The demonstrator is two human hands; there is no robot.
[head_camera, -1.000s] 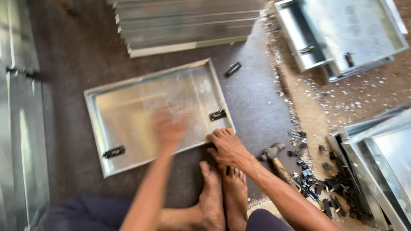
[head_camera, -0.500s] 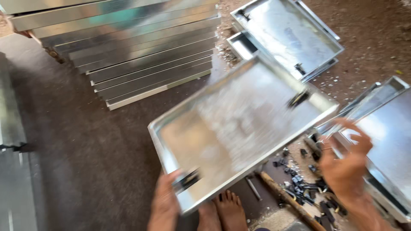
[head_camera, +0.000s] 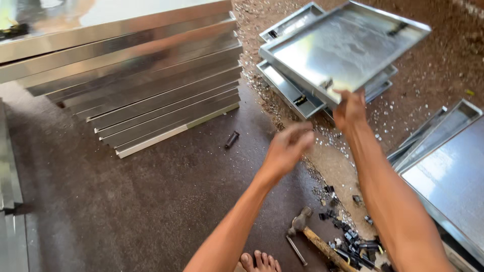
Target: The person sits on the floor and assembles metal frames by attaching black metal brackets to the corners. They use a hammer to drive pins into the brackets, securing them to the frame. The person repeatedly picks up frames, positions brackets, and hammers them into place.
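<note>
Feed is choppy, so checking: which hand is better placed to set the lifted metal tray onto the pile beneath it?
Right, probably. The right hand grips the metal tray by its near edge above the pile; the left hand hangs free.

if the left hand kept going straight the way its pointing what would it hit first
Probably the near edge of the metal tray that the right hand holds up, or the trays stacked beneath; the left hand is blurred and depth is unclear.
</note>
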